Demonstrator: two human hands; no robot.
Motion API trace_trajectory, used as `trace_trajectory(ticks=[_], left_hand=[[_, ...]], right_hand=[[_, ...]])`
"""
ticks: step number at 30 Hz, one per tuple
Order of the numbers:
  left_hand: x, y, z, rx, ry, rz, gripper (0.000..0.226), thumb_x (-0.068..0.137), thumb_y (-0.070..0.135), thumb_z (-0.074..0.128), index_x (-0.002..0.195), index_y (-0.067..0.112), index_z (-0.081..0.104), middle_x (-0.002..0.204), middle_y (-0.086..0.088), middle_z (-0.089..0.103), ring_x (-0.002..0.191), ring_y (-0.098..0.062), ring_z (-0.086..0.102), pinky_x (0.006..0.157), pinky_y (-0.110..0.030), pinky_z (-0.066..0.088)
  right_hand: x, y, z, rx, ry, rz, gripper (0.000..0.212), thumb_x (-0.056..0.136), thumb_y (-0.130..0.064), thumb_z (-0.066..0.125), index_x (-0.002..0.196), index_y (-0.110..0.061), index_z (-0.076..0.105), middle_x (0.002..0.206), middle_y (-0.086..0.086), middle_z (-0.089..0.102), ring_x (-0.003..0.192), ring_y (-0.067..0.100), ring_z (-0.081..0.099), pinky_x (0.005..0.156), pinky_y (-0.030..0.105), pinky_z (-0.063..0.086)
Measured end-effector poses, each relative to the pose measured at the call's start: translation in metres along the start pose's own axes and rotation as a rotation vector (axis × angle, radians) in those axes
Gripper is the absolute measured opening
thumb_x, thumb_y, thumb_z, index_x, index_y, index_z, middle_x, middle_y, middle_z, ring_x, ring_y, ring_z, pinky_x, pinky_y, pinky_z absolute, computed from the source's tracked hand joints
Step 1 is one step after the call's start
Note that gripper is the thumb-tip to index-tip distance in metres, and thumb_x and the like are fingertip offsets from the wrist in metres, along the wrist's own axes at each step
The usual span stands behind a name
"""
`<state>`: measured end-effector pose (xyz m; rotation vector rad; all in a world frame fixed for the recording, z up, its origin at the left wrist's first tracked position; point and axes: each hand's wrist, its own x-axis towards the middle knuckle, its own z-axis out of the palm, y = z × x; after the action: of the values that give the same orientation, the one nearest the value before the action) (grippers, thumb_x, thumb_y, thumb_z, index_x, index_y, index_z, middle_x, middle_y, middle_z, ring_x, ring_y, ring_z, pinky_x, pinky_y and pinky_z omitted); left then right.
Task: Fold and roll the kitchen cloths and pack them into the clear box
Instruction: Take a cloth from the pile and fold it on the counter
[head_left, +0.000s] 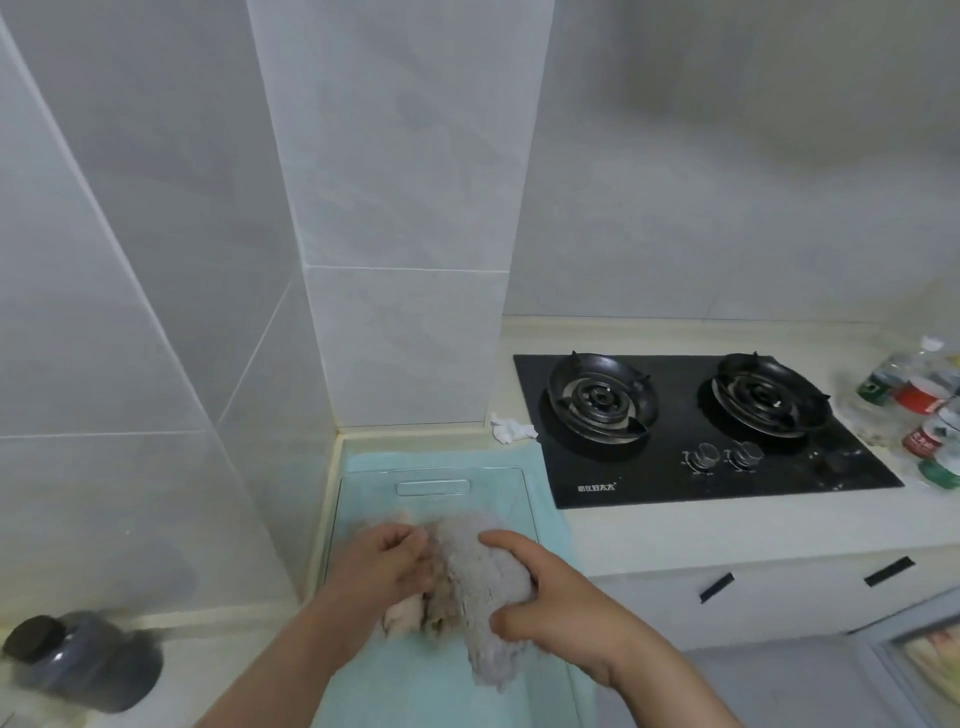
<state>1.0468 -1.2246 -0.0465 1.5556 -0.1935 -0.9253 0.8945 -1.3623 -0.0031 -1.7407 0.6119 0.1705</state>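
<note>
A rolled grey fuzzy cloth (480, 587) is gripped by my right hand (540, 618), thumb on top and fingers under its right side. My left hand (387, 564) curls its fingers around beige cloths (402, 618) packed beside the grey roll. The cloths sit in a clear box (434, 475) whose far rim and handle slot show. The box stands on a light teal towel (540, 499) spread over the counter. The near part of the box is hidden by my arms.
A black two-burner gas hob (691, 426) lies to the right. Crumpled white paper (511, 430) sits by the wall corner. Bottles and cans (930, 410) crowd the far right counter. A dark jar (83, 662) stands at the lower left. Tiled walls close the left and back.
</note>
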Motion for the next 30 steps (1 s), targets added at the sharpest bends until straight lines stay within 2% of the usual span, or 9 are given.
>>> trace_trajectory(ticks=[2, 4, 6, 9, 13, 16, 20, 25, 30], left_hand=[[0.013, -0.02, -0.01, 0.38, 0.003, 0.113, 0.026, 0.096, 0.013, 0.055, 0.071, 0.021, 0.06, 0.07, 0.003, 0.057, 0.07, -0.014, 0.055, 0.072, -0.028, 0.05], [0.017, -0.039, -0.015, 0.86, -0.144, 0.298, 0.015, 0.091, 0.024, 0.051, 0.08, 0.032, 0.058, 0.074, 0.012, 0.056, 0.076, -0.014, 0.058, 0.07, -0.026, 0.046], [0.015, -0.058, -0.009, 1.245, -0.359, 0.393, 0.024, 0.088, 0.033, 0.043, 0.109, 0.038, 0.053, 0.11, 0.009, 0.056, 0.105, -0.016, 0.056, 0.082, -0.031, 0.045], [0.017, -0.074, 0.014, 1.579, -0.536, 0.496, 0.041, 0.09, 0.021, 0.045, 0.13, 0.021, 0.038, 0.148, -0.006, 0.026, 0.123, -0.03, 0.043, 0.085, -0.041, 0.044], [0.039, -0.072, 0.029, 1.774, -0.574, 0.389, 0.07, 0.09, 0.022, 0.05, 0.15, 0.024, 0.014, 0.16, -0.009, -0.005, 0.123, -0.04, 0.046, 0.094, -0.047, 0.044], [0.045, -0.063, 0.027, 1.922, -0.588, 0.312, 0.068, 0.088, 0.017, 0.052, 0.149, 0.015, 0.021, 0.158, -0.016, 0.008, 0.117, -0.041, 0.049, 0.091, -0.045, 0.045], [0.043, -0.063, 0.017, 1.986, -0.579, 0.239, 0.058, 0.087, 0.013, 0.051, 0.142, 0.01, 0.032, 0.149, -0.016, 0.024, 0.111, -0.039, 0.05, 0.089, -0.044, 0.046], [0.042, -0.066, 0.008, 1.966, -0.598, 0.157, 0.066, 0.087, 0.01, 0.048, 0.149, 0.015, 0.024, 0.159, -0.009, 0.007, 0.125, -0.036, 0.038, 0.093, -0.044, 0.043], [0.039, -0.062, 0.005, 1.903, -0.641, 0.126, 0.068, 0.089, 0.006, 0.046, 0.151, 0.021, 0.022, 0.162, -0.005, -0.005, 0.137, -0.035, 0.025, 0.105, -0.048, 0.037]], right_hand=[[0.006, 0.003, -0.001, -0.154, 0.105, 0.033, 0.077, 0.073, -0.014, 0.066, 0.14, -0.041, 0.039, 0.12, -0.007, 0.055, 0.084, 0.001, 0.059, 0.07, 0.015, 0.048], [0.013, 0.007, -0.005, -0.341, 0.167, 0.045, 0.083, 0.074, -0.02, 0.064, 0.147, -0.039, 0.029, 0.124, -0.009, 0.042, 0.106, 0.008, 0.052, 0.078, 0.014, 0.047], [0.018, 0.008, -0.008, -0.43, 0.201, 0.06, 0.082, 0.077, -0.021, 0.061, 0.148, -0.039, 0.023, 0.119, -0.009, 0.035, 0.106, 0.011, 0.047, 0.073, 0.011, 0.044], [0.025, 0.011, -0.009, -0.463, 0.228, 0.082, 0.082, 0.079, -0.021, 0.06, 0.149, -0.037, 0.022, 0.118, -0.007, 0.033, 0.107, 0.013, 0.047, 0.078, 0.017, 0.049], [0.034, 0.012, -0.006, -0.501, 0.229, 0.081, 0.082, 0.08, -0.024, 0.062, 0.15, -0.036, 0.021, 0.117, -0.007, 0.032, 0.116, 0.019, 0.05, 0.088, 0.025, 0.05], [0.04, 0.011, 0.003, -0.571, 0.196, 0.077, 0.08, 0.084, -0.025, 0.059, 0.15, -0.036, 0.016, 0.122, -0.003, 0.033, 0.12, 0.022, 0.048, 0.091, 0.023, 0.045], [0.06, 0.022, 0.025, -0.806, 0.205, 0.093, 0.075, 0.087, -0.02, 0.054, 0.15, -0.031, 0.015, 0.124, 0.007, 0.034, 0.112, 0.029, 0.05, 0.086, 0.033, 0.049], [0.095, 0.041, 0.042, -0.992, 0.163, 0.256, 0.086, 0.081, 0.0, 0.059, 0.151, -0.02, 0.013, 0.13, 0.016, 0.03, 0.11, 0.03, 0.047, 0.075, 0.034, 0.044], [0.113, 0.065, 0.055, -0.796, 0.072, 0.325, 0.083, 0.086, -0.017, 0.061, 0.152, -0.023, 0.011, 0.13, 0.015, 0.03, 0.11, 0.034, 0.05, 0.09, 0.039, 0.048]])
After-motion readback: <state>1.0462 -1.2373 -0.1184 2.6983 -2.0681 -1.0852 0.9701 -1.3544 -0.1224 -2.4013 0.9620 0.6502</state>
